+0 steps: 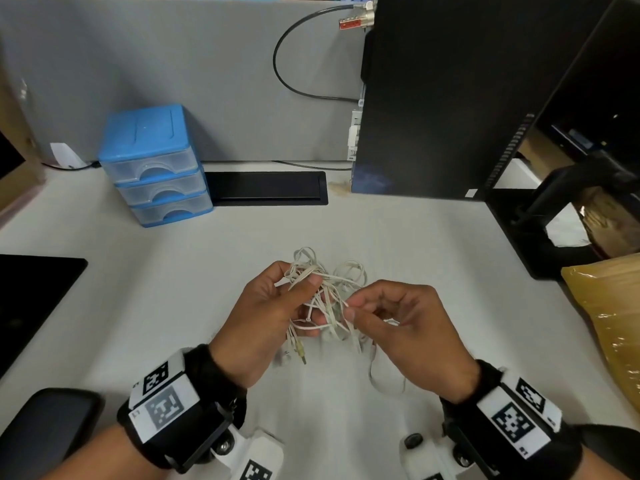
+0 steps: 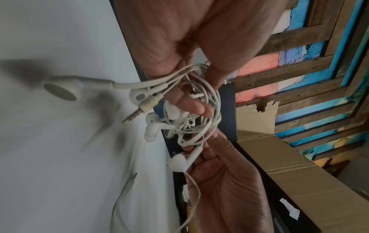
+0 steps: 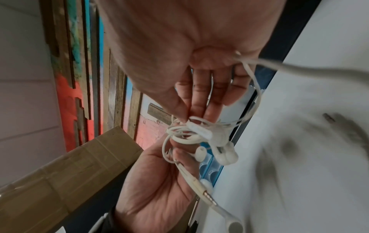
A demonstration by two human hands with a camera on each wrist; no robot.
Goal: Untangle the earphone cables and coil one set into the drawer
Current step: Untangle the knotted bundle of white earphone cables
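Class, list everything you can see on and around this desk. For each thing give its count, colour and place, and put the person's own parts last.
earphone cables: one tangled bunch, white, held above the desk between both hands
audio plug: one, gold-tipped, hanging below the bunch
drawer unit: one, blue with three clear drawers, all closed, back left of desk
desk: one, white
cable slot cover: one, black, beside the drawer unit
computer tower: one, black, back right
partition: one, grey, behind the desk
parcel: one, yellow-brown, right edge
wrist bands: two, black with white marker tags
left hand: grip closed round the bunch
right hand: pinching a strand
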